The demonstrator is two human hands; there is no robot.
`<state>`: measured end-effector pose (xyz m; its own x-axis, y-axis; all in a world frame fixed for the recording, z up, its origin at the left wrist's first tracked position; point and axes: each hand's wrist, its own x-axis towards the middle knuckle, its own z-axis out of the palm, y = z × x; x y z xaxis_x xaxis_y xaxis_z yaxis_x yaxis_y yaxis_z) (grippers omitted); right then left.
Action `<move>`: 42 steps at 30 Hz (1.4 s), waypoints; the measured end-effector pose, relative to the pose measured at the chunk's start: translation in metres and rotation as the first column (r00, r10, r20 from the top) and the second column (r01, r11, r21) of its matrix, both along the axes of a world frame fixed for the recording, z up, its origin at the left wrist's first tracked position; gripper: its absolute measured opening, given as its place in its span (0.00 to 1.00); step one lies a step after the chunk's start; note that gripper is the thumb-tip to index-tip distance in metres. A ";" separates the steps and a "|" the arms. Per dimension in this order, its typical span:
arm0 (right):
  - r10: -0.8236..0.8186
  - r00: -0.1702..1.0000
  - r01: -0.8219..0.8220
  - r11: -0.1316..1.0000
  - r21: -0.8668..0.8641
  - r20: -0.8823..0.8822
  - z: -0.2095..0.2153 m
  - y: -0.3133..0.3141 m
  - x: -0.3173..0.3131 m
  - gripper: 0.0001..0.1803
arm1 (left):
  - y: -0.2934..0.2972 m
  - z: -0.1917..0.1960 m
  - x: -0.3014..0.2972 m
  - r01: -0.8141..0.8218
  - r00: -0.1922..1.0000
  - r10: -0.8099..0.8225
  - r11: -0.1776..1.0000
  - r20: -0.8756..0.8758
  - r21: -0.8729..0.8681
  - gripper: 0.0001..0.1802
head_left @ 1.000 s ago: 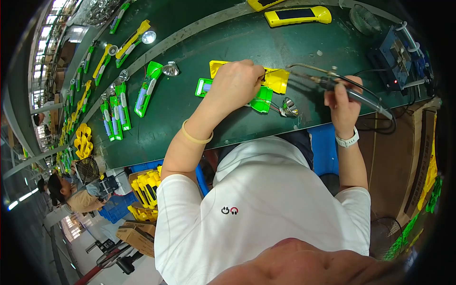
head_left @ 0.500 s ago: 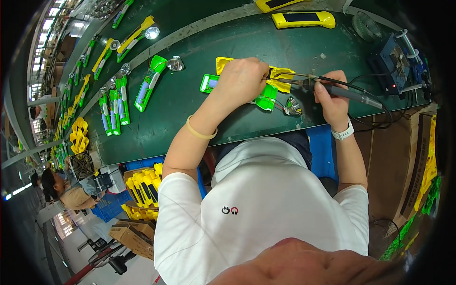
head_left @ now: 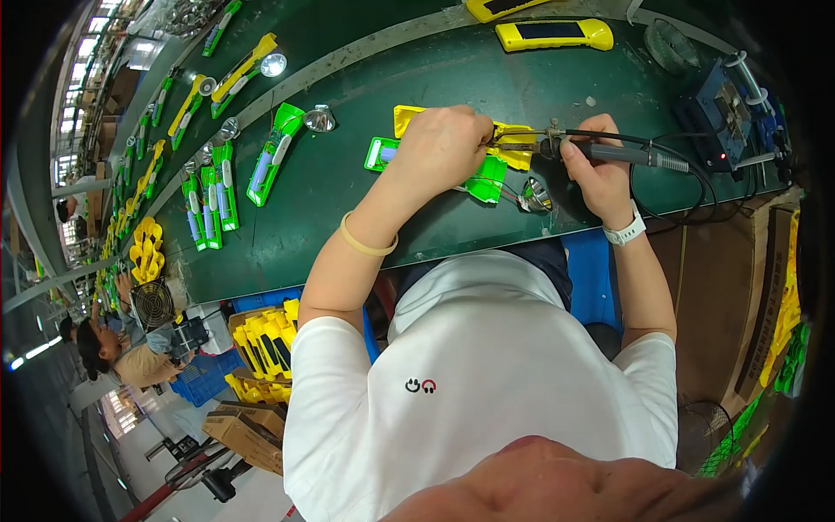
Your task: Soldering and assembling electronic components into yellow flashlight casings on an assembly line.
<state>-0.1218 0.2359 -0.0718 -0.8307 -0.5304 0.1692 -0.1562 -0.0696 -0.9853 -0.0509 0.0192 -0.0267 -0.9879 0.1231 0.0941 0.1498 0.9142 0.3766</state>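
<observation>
My right hand is closed round a soldering iron with a thin metal feed tube along it. The iron points left, its tip close to the fingers of my left hand. Those left fingers are bent together over an opened yellow flashlight shell; what they pinch is hidden by the hand. Under the shell and my hand lies a green flashlight housing, with a pale battery showing left of my wrist. Thin wires run from it to a silver reflector lamp on the green bench.
A blue soldering station stands at the right, cables running to the iron. Yellow flashlights lie at the back. Green housings with lamps line the left. A fan and a co-worker are beyond the bench's left end.
My right hand has shifted slightly left and up, bringing the soldering iron nearly level. My left hand stays in place. At far left the co-worker's hand has come up near the fan.
</observation>
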 end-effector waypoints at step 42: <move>-0.050 0.966 0.116 0.960 -0.254 0.255 0.006 -0.030 -0.012 0.16 | -0.004 0.024 0.009 -0.225 0.973 0.222 0.889 0.055 0.399 0.06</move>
